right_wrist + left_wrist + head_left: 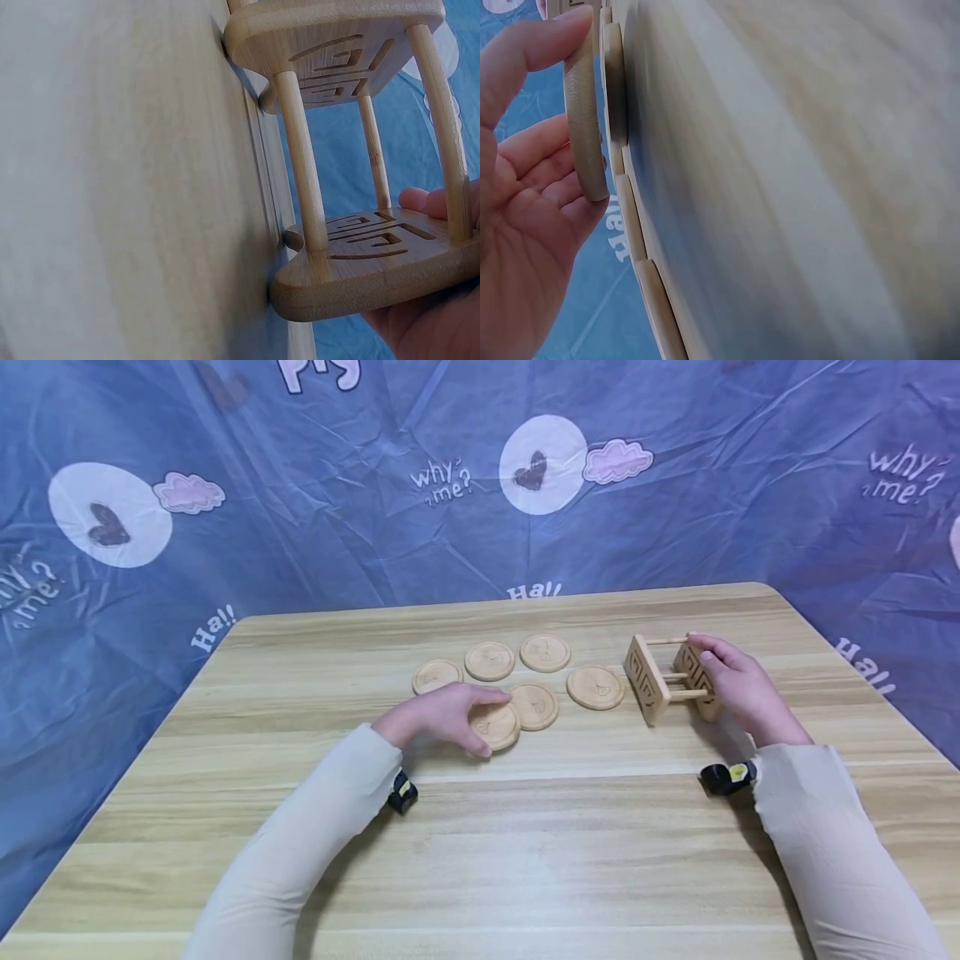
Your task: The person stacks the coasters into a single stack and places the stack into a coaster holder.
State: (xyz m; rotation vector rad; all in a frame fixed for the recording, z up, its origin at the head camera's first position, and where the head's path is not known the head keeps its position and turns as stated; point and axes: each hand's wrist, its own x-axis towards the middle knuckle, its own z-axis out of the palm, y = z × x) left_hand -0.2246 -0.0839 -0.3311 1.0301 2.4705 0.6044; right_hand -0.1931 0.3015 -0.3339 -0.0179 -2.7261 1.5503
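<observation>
My left hand (444, 714) pinches a round wooden coaster (498, 727) between thumb and fingers at its rim. In the left wrist view this coaster (583, 112) is lifted off the table and tilts slightly. Just beyond it lies another coaster (537, 708), partly overlapped by the held one in the head view. Over on the right, my right hand (738, 687) holds the near-right end panel of a wooden coaster rack (647, 681). The rack (360, 289) stands on the table; its two cut-out panels are joined by round rods, and no coaster is between them.
Behind the left hand lie several more flat coasters, among them one at the left (435, 675), one at the back (545, 653) and one beside the rack (595, 687). The wood-grain table (540, 860) ends at a blue printed cloth (360, 527).
</observation>
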